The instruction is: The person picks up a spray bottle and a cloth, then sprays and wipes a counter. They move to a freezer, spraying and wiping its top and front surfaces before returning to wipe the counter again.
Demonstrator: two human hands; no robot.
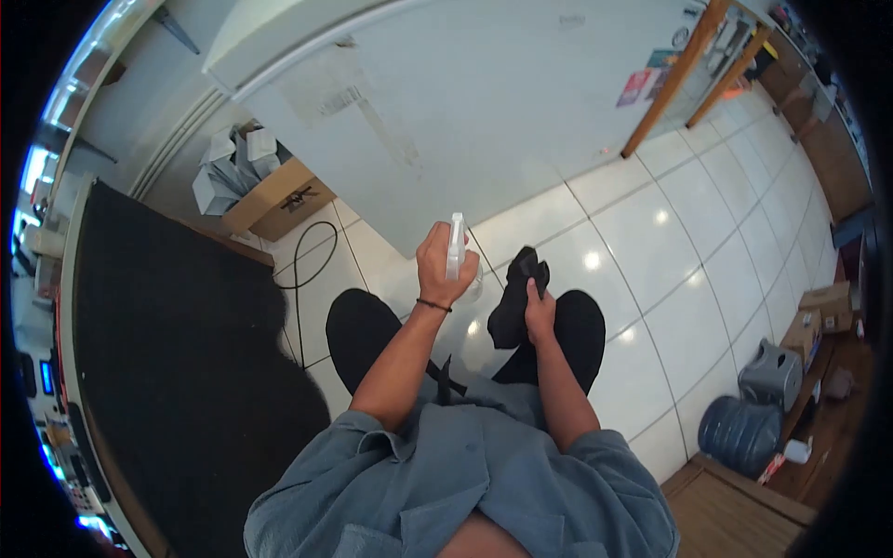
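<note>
My left hand [435, 267] is wrapped round the neck of a spray bottle [456, 244]. Its white trigger head points up and away from me, and part of its clear body shows beside my fingers. A dark band circles that wrist. In my right hand [539, 314] is a bunched black cloth [511, 304], pinched with the thumb on top and hanging down over my right knee. The two hands are apart, both above my lap.
A large white panel [484, 112] stands ahead. Left of it are a cardboard box [288, 200] and a looped black cable [299, 256] on the tiled floor [642, 251]. A black-covered surface [177, 372] lies left. At right are a blue water jug [739, 434] and a grey stool [772, 372].
</note>
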